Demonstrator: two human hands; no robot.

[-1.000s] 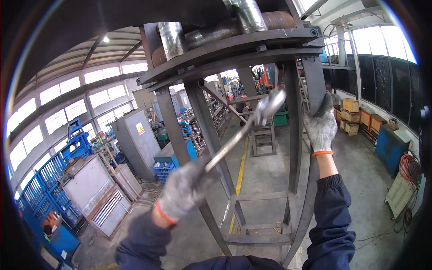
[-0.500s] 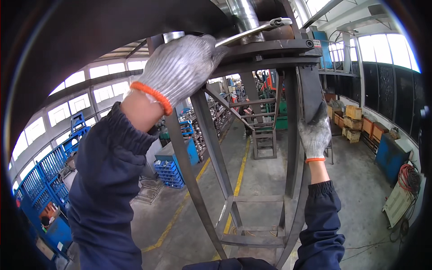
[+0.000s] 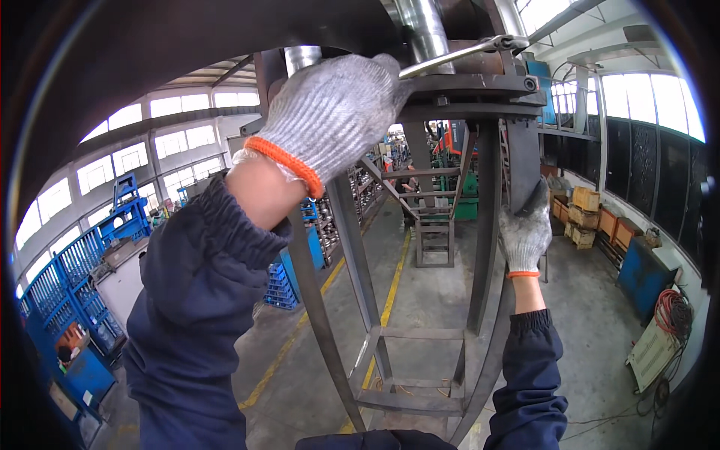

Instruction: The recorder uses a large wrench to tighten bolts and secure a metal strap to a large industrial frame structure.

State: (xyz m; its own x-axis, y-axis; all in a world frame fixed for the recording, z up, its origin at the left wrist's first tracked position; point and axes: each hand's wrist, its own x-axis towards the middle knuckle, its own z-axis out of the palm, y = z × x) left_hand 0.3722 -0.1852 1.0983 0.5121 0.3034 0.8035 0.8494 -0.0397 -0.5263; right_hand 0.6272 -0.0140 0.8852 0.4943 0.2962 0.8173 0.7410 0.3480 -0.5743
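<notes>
Left hand [image 3: 334,112]: grey knit glove with orange cuff, raised high, fingers curled shut around the handle of a wrench [image 3: 457,56]. The wrench is a bright metal bar running up and to the right from the fist; its far end sits on top of a dark steel plate [image 3: 469,82] near the top of the picture, beside a shiny metal pipe [image 3: 420,30] that rises out of view. Whether the wrench head is seated on a bolt cannot be told.

Right hand [image 3: 525,236]: same kind of glove, fingers wrapped around a dark upright post [image 3: 523,161] of the steel frame [image 3: 352,247], gripping it below the plate. The two hands are well apart, the left above and to the left of the right.

Sleeves: dark blue, both forearms coming up from the lower edge.

Frame: grey steel legs slanting downward to the floor, joined by crossbars near the bottom.

Surroundings: grey concrete floor with a yellow line [image 3: 390,289] running away from the person. Blue crates [image 3: 64,285] stacked at the left. Wooden boxes [image 3: 589,214] at the right wall, with a blue cabinet [image 3: 645,274] and a coil of red hose [image 3: 671,311] nearer. Large windows along both walls.
</notes>
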